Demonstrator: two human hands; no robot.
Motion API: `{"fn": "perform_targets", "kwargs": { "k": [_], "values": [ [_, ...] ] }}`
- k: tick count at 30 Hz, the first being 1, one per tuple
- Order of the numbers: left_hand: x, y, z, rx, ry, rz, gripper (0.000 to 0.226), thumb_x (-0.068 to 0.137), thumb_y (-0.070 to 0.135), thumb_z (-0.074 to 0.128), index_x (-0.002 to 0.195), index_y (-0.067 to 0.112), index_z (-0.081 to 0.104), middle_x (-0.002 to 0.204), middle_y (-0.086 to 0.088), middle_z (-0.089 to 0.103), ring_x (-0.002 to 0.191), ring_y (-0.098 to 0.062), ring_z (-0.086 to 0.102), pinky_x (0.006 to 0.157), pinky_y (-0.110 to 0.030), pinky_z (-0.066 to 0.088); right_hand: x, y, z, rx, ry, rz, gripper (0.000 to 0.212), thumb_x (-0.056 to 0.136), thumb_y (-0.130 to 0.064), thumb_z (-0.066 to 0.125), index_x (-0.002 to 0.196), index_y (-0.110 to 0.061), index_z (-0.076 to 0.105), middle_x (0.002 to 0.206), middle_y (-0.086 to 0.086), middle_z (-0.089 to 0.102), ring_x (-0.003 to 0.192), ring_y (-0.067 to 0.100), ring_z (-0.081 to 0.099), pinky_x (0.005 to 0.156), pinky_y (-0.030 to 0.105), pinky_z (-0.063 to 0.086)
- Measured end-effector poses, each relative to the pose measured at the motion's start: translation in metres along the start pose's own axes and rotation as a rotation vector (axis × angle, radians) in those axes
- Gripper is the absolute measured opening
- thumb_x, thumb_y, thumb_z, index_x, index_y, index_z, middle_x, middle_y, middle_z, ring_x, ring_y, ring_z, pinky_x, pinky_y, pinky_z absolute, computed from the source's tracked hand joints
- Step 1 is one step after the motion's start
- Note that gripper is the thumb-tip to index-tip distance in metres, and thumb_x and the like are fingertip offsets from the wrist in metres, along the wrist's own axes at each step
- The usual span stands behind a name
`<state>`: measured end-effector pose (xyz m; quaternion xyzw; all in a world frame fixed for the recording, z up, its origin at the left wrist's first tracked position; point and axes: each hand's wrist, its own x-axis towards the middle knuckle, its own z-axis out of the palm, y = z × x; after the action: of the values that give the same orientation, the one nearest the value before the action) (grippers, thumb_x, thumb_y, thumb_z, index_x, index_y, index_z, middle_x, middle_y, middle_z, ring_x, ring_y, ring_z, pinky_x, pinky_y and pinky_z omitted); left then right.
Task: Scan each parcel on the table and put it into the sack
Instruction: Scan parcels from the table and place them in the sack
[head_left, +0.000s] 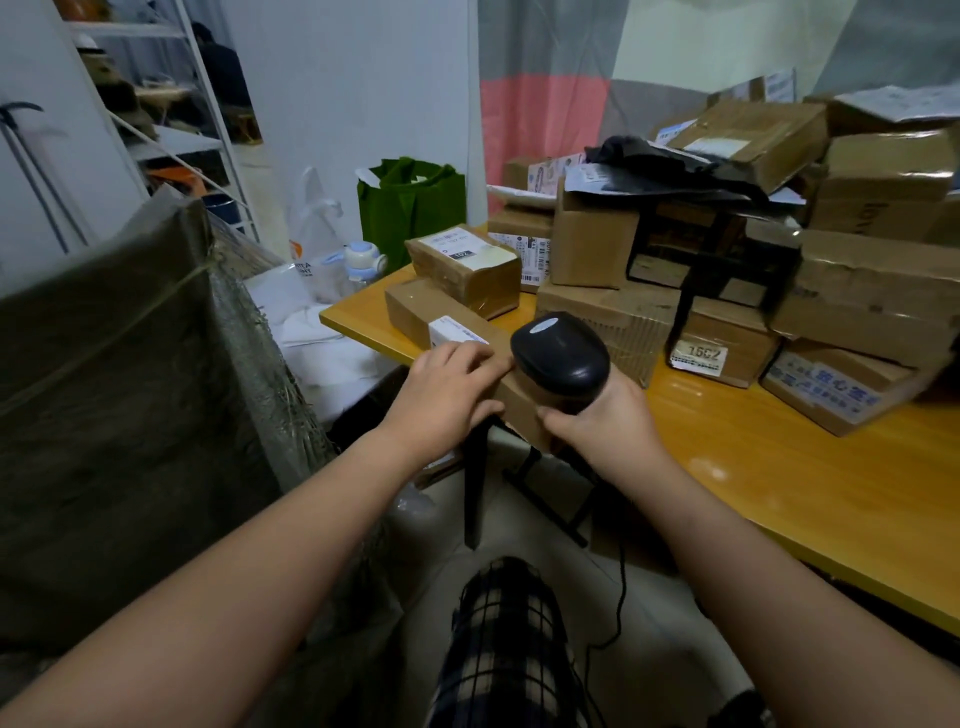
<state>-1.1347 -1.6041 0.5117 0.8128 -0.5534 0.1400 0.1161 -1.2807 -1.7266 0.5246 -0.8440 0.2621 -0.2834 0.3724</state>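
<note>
A long brown parcel (415, 306) with a white label lies across the front left corner of the yellow table (779, 467). My left hand (447, 389) grips its near end, thumb under the edge. My right hand (608, 421) holds a black barcode scanner (561, 358) by its handle, with the head just above the same parcel. A taped parcel (467, 270) sits on the long one's far end. The dark woven sack (130, 389) stands at the left, beside the table.
Several cardboard parcels (727, 249) are piled high over the back and right of the table. A green bag (410, 202), a white bag and a bottle sit on the floor behind the corner. The scanner's cable hangs down by my checked trouser leg (504, 649).
</note>
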Motion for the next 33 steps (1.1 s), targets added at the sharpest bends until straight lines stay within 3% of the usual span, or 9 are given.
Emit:
{"fn": "perform_targets", "kwargs": {
  "k": [6,9,12,16,20,24,27,30,33],
  "values": [
    [-0.005,0.033,-0.008,0.12,-0.232,0.102,0.085,0.087,0.064,0.047,0.153,0.027,0.011,0.159,-0.005,0.018,0.147,-0.025,0.011,0.118,-0.043,-0.001,-0.056,0.023,-0.077,0.137,-0.159,-0.021,0.056,0.069,0.0,0.083,0.105,-0.033,0.054,0.1,-0.022,0.059,0.088,-0.02,0.056,0.077,0.001,0.044],
    [-0.001,0.061,-0.016,0.013,-0.243,0.187,0.088,0.076,0.068,0.059,0.143,0.017,0.033,0.137,-0.005,0.046,0.129,-0.022,0.039,0.112,-0.037,0.02,-0.082,0.027,-0.108,0.204,-0.105,-0.034,0.058,0.07,0.009,0.079,0.103,-0.032,0.056,0.099,-0.023,0.059,0.085,-0.025,0.055,0.077,0.002,0.044],
    [-0.001,0.094,-0.028,-0.162,-0.142,0.154,0.076,0.072,0.062,0.07,0.128,0.017,0.045,0.12,0.0,0.052,0.11,-0.017,0.048,0.089,-0.029,0.039,-0.102,0.026,-0.132,0.379,0.197,0.002,0.053,0.073,0.004,0.078,0.102,-0.035,0.057,0.1,-0.023,0.061,0.087,-0.018,0.059,0.081,0.01,0.048],
    [0.005,0.137,-0.05,-0.867,0.038,-0.169,0.062,0.077,0.049,0.072,0.124,0.018,0.045,0.11,0.009,0.058,0.096,-0.004,0.059,0.08,-0.018,0.051,-0.119,0.022,-0.157,0.643,0.412,0.01,0.047,0.075,-0.014,0.075,0.118,-0.025,0.059,0.109,-0.015,0.065,0.094,-0.011,0.062,0.075,0.006,0.049],
    [0.013,0.18,-0.062,-1.237,0.118,-0.22,0.063,0.08,0.047,0.065,0.129,0.017,0.042,0.114,0.006,0.062,0.091,0.002,0.061,0.069,-0.015,0.052,-0.124,0.022,-0.165,0.519,0.206,0.028,0.037,0.075,-0.004,0.077,0.103,-0.024,0.064,0.088,-0.016,0.072,0.085,-0.006,0.065,0.069,0.006,0.048],
    [0.017,0.197,-0.062,-1.316,0.14,-0.23,0.048,0.083,0.045,0.061,0.122,0.023,0.043,0.101,0.012,0.064,0.085,0.002,0.065,0.063,-0.014,0.052,-0.121,0.031,-0.169,0.459,0.098,0.037,0.06,0.071,-0.007,0.082,0.124,-0.021,0.058,0.113,-0.008,0.071,0.104,0.001,0.065,0.084,0.021,0.055],
    [0.016,0.199,-0.059,-1.395,0.12,-0.248,0.043,0.085,0.045,0.057,0.119,0.023,0.043,0.103,0.009,0.065,0.092,-0.004,0.066,0.069,-0.017,0.054,-0.116,0.034,-0.176,0.365,0.065,0.022,0.055,0.071,-0.006,0.082,0.119,-0.022,0.06,0.108,-0.007,0.071,0.101,0.004,0.066,0.081,0.02,0.055],
    [0.015,0.196,-0.059,-1.435,0.108,-0.258,0.065,0.075,0.054,0.058,0.128,0.022,0.039,0.118,0.003,0.064,0.105,-0.01,0.064,0.089,-0.033,0.054,-0.111,0.027,-0.184,0.169,0.096,-0.027,0.064,0.067,-0.01,0.086,0.125,-0.018,0.058,0.116,-0.009,0.067,0.108,0.005,0.062,0.093,0.025,0.05],
    [0.015,0.185,-0.066,-1.487,0.221,-0.312,0.089,0.071,0.052,0.064,0.143,0.017,0.025,0.127,0.0,0.059,0.112,-0.014,0.061,0.092,-0.037,0.053,-0.108,0.016,-0.196,-0.125,0.122,-0.086,0.073,0.066,-0.013,0.086,0.13,-0.02,0.052,0.114,-0.012,0.06,0.11,0.006,0.055,0.093,0.023,0.044]
  ]
}}
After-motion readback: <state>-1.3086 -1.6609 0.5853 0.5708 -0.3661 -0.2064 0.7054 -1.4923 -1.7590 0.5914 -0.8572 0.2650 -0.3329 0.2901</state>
